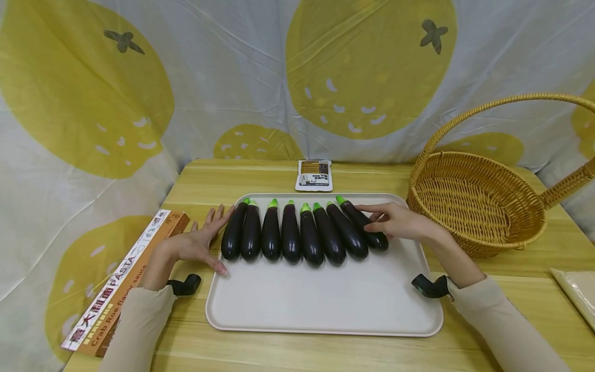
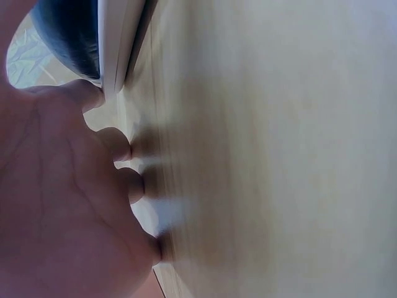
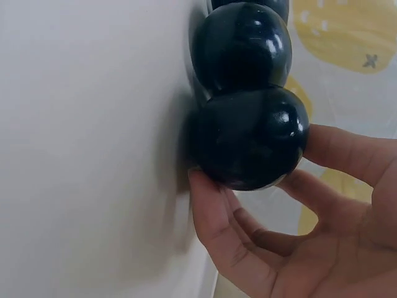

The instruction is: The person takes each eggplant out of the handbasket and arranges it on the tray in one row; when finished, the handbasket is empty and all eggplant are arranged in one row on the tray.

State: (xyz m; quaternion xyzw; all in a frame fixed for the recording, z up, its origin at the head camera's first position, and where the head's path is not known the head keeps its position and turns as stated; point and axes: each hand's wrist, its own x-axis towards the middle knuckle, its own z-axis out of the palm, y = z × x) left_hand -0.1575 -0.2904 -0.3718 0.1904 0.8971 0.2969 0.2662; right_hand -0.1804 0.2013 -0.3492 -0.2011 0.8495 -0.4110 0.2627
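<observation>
Several dark purple eggplants [image 1: 290,237] with green stem ends lie side by side in a row on a white tray [image 1: 325,310]. At the row's right end, my right hand [image 1: 402,221] holds the last eggplant [image 1: 359,222], its fingers and thumb around the side. The right wrist view shows the rounded end of that eggplant [image 3: 248,136] between the fingertips [image 3: 208,198]. My left hand [image 1: 200,243] is spread beside the tray's left edge, fingers apart on the table, thumb over the rim. In the left wrist view, its palm [image 2: 56,192] faces the camera.
A wicker basket [image 1: 474,201] with a tall handle stands at the right. Behind the tray lies a small packet [image 1: 314,175]. A long pasta box [image 1: 125,279] lies at the left, under the left forearm. Part of a plastic-wrapped package [image 1: 578,292] shows at the right edge.
</observation>
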